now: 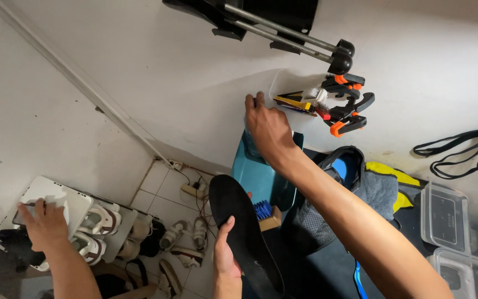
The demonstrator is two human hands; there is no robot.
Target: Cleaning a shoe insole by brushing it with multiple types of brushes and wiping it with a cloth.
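The long black foam insole [245, 235] sits at 6 o'clock in the view, held on edge over the tiled floor, its rounded toe end pointing up toward 12. The left hand [223, 259] is clamped on it near the middle, thumb on the near face and fingertips wrapped round the far edge. It looks light, thin and bendy, likely to flop at the free ends, so a hold across the waist, as here, seems the steadiest; its matt surface should not slip.

Toward 12 o'clock the right hand [266, 128] reaches out with fingers curled at the near corner of a clear plastic tub [286, 83]. I cannot tell whether it grips the rim or only touches it. The tub holds orange-and-black spring clamps [347, 108] and a small brush. Under that wrist stands a teal plastic bin [258, 177], and just beside the insole at 3 o'clock is a blue-bristled brush on a wooden block [265, 213].

At 9 o'clock another person's hand [44, 224] rests on a white flat case [56, 196], near white sneakers [102, 221] on a rack. At 3 o'clock lie clear lidded boxes [452, 218], with black straps [460, 152] above them. A black tool with threaded metal rods [283, 30] hangs at 12 o'clock.
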